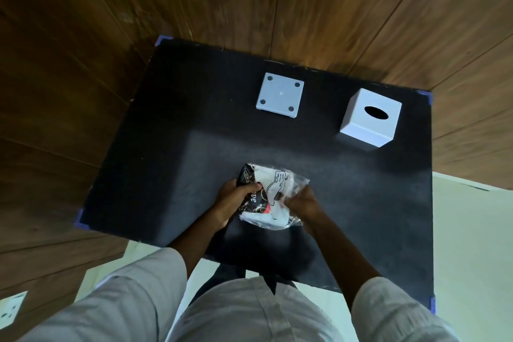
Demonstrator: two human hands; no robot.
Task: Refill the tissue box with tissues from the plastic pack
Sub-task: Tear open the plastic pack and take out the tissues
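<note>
A clear plastic pack of tissues (273,189) with black, white and red print lies near the table's front edge, held between both hands. My left hand (234,200) grips its dark left end. My right hand (304,203) is closed on the crinkled plastic at its right side. The white cube tissue box cover (369,119) stands at the back right, its oval slot facing up and showing dark inside. The white square base plate (279,95) of the box lies flat at the back centre, its four round feet up.
The black table (166,147) has purple corner guards and stands against brown wood-panelled walls. A pale floor shows at the right and below. A white wall socket (11,307) sits at the lower left.
</note>
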